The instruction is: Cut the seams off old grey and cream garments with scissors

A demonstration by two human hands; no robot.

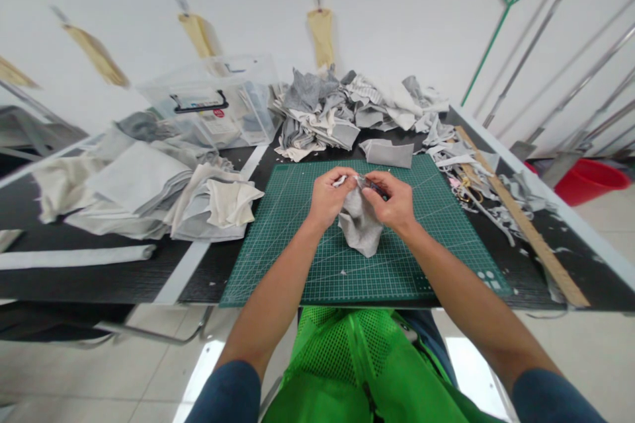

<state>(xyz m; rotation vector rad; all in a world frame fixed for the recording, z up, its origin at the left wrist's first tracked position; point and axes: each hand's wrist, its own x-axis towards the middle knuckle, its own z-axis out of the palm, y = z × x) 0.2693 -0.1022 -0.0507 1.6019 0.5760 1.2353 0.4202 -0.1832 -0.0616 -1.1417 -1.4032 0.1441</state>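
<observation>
Both my hands are raised over the green cutting mat (307,258) with a small grey fabric piece (361,228) hanging between them. My left hand (328,197) pinches the fabric's upper edge, where a bit of white shows. My right hand (394,201) is closed on a small dark tool (373,186) whose tip meets the fabric's top edge; I cannot make out what the tool is. Another folded grey piece (387,153) lies on the mat's far edge.
A heap of grey and white fabric scraps (342,112) sits at the back. Stacked white and grey cloths (149,192) lie left, beside a clear plastic box (213,106). A wooden ruler (520,218) and trimmings lie right. A green mesh bag (357,363) hangs below the table edge. A red basin (588,180) stands on the floor.
</observation>
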